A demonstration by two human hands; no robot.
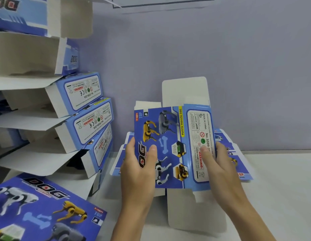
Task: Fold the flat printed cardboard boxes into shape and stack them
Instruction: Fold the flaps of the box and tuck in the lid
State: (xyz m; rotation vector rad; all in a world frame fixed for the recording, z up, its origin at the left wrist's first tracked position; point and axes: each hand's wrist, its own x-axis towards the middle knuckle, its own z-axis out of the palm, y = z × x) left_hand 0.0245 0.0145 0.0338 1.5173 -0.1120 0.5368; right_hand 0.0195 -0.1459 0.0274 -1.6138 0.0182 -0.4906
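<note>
Gripping flat printed box at frame centre: left hand clamped on left edge, thumb laid over "DOG" print; right hand clamped on right edge, thumb pressed on warning panel. Remaining fingers hidden behind card. Box held upright above white counter, white flaps seen at top and bottom. Pile of flat boxes lain behind, partly hidden. Folded boxes stacked at left, leaning, open flaps spread. Another printed box seen lower left, possibly folded.
</note>
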